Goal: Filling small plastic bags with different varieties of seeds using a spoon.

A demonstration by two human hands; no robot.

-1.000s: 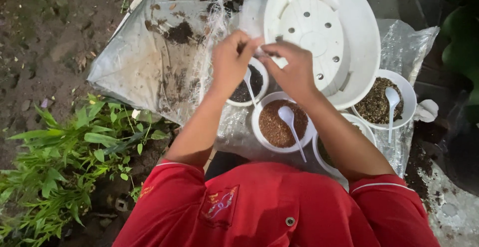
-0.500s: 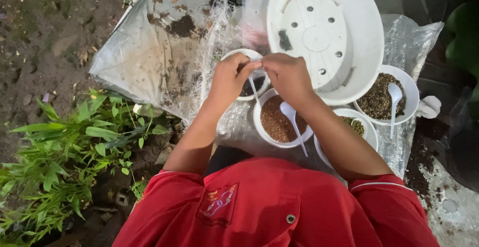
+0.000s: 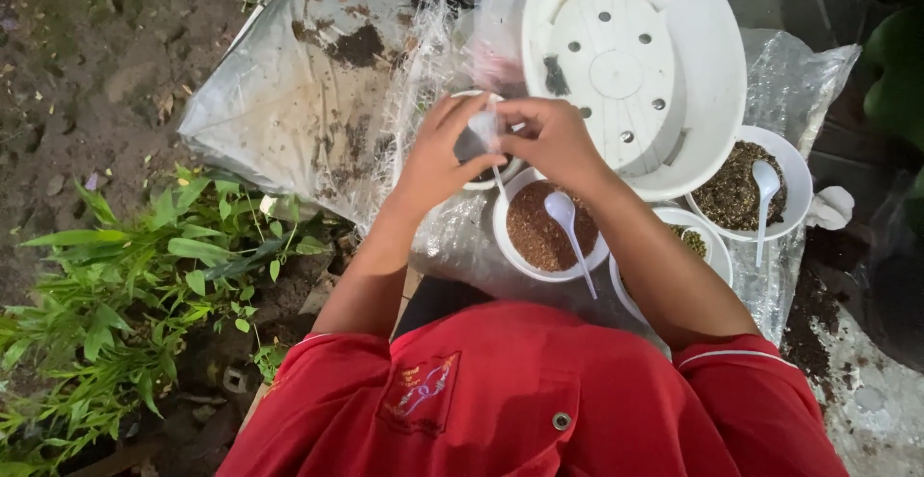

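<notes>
We see a large clear plastic bag (image 3: 289, 121) lying flat on the ground at upper left, crumpled and smeared with dark soil. A second clear plastic bag (image 3: 799, 73) lies at upper right, partly under white bowls. Between our fingers (image 3: 462, 121) we pinch a small clear plastic packet (image 3: 484, 126). A small embroidered emblem (image 3: 421, 390) sits on our red shirt.

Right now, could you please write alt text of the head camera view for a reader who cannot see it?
A person in a red shirt holds both hands, left hand and right hand, together over a small white bowl. Nearby are a bowl of brown granules with a white spoon, a large white pot, plastic sheeting and green plants.
</notes>
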